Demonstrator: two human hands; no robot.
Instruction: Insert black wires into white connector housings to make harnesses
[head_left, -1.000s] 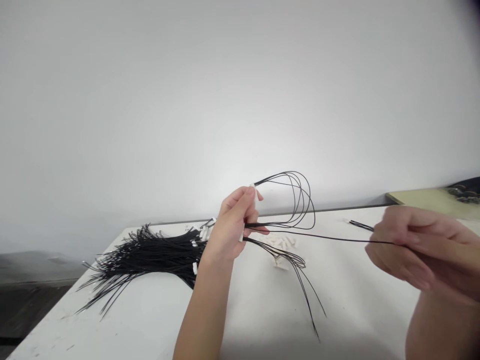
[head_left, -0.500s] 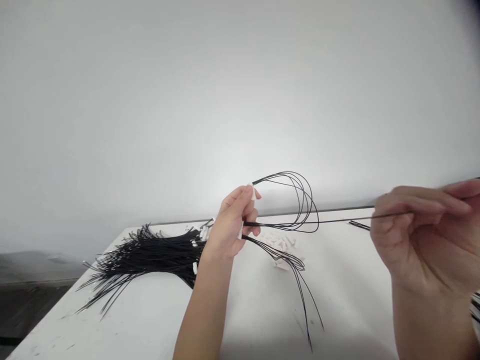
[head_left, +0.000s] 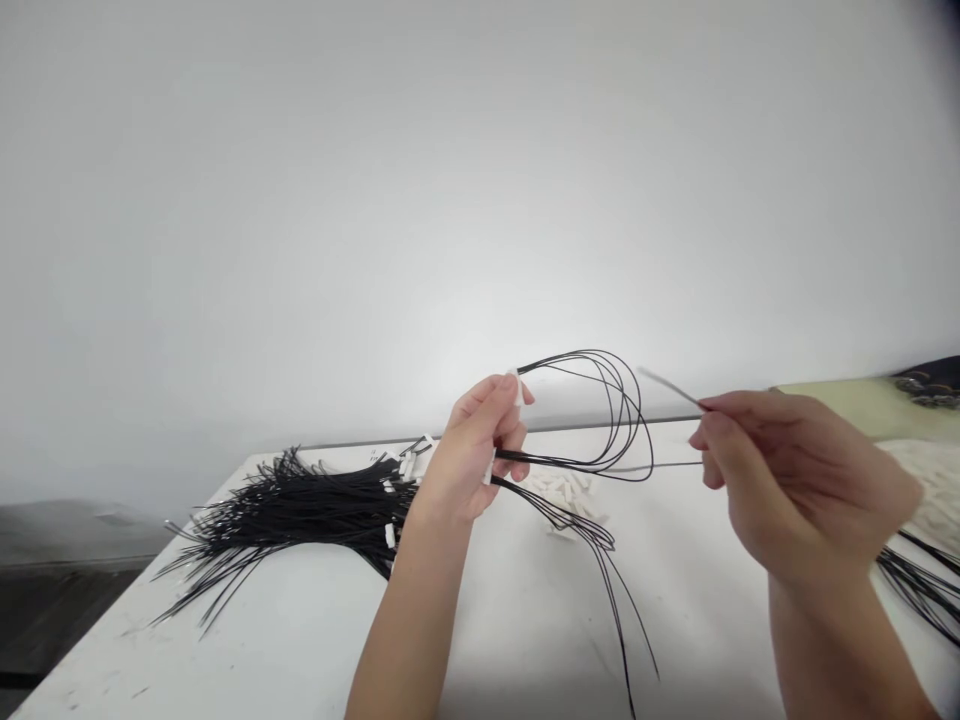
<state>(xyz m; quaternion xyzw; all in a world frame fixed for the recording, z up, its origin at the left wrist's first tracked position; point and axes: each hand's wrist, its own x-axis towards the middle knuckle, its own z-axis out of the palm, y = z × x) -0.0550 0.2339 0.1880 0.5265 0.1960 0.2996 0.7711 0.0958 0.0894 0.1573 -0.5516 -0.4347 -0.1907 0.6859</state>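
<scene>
My left hand (head_left: 480, 440) is closed round a wire harness, pinching a small white connector (head_left: 517, 388) between thumb and forefinger. Thin black wires (head_left: 619, 400) loop out of that connector and come back to a second white connector (head_left: 489, 467) against the palm. A lower bundle of black wires (head_left: 577, 520) droops from the palm, with loose ends hanging toward the table's front. My right hand (head_left: 795, 480) pinches one black wire (head_left: 671, 386) between thumb and fingertips, its free end pointing up and left toward the loops. Part of this wire runs back behind the hand toward the left.
A thick pile of black wires (head_left: 300, 510) with white connectors lies left on the white table (head_left: 315, 640). Loose white connectors (head_left: 566, 495) lie behind my left hand's wires. More black wires (head_left: 919, 590), a pale heap (head_left: 930, 485) and a yellowish surface (head_left: 832, 400) are at right.
My right hand has moved left, away from the camera, and turned; the wire it pulled taut is now slack with its end raised. My left hand has shifted slightly right.
</scene>
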